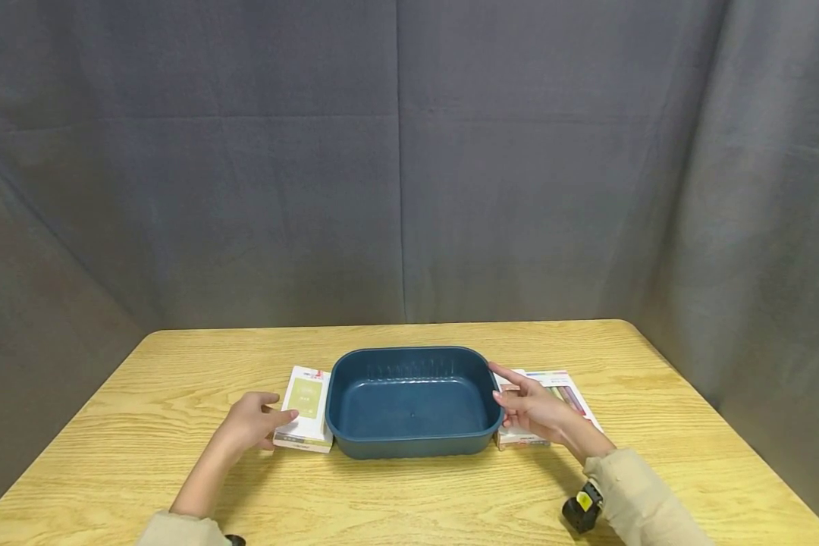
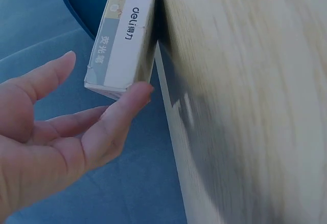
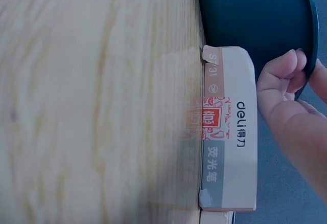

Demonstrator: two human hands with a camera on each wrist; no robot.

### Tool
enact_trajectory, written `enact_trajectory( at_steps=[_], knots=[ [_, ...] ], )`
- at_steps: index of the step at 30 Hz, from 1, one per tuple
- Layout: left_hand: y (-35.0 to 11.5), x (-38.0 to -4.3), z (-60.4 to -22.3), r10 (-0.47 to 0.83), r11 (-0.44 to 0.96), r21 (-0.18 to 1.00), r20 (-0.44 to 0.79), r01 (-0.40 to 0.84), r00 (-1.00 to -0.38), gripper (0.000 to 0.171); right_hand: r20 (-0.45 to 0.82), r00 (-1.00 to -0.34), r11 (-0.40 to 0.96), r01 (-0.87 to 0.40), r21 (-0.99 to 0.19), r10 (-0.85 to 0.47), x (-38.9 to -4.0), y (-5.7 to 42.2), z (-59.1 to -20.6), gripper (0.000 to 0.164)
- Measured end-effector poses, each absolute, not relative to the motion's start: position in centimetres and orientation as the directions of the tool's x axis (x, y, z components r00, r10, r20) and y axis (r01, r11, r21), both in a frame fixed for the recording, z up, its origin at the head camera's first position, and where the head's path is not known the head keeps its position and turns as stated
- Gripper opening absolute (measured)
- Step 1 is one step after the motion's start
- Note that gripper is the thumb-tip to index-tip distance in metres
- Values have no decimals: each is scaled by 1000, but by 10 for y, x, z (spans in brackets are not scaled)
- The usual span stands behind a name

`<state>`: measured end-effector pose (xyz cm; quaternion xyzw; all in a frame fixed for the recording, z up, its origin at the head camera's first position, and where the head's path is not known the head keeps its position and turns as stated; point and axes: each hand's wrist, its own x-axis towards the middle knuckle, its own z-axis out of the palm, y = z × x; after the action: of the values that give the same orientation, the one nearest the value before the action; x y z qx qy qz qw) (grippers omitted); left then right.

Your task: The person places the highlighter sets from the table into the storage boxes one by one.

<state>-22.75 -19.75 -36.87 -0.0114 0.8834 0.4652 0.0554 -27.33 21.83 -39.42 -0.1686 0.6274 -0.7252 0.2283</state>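
Observation:
A dark blue plastic basin [image 1: 412,449] stands upright in the middle of the wooden table, with nothing inside. My right hand [image 1: 535,409] pinches its right rim, thumb over the inner side and curled fingers outside. Against the basin's left side lies a white highlighter box [image 1: 321,425] with a yellow-green panel. My left hand [image 1: 246,421] is at that box's left edge, fingers loosely bent; in the left wrist view one fingertip [image 2: 143,90] lies right at the box's end corner, the thumb apart. A second highlighter box [image 3: 240,132] is under my right hand, beside the basin.
A flat box [image 1: 573,394] with coloured sticks showing through its front lies behind my right hand, next to the second highlighter box. The wooden table [image 1: 409,500] ends at a grey curtain [image 1: 280,189] at the back and sides.

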Motion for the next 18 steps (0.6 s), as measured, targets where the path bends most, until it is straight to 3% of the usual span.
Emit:
enact_trajectory(
  at_steps=[6,18],
  knots=[
    [-198,-227,-368,26,540,838,-102,-72,-994,52,-50,-839,-119,135,-984,-541,-273,218,-394,62],
    [-203,-230,-371,76,470,881,-103,-55,-992,60,-26,-823,-156,138,-978,-568,-272,218,-395,63]
  ],
)
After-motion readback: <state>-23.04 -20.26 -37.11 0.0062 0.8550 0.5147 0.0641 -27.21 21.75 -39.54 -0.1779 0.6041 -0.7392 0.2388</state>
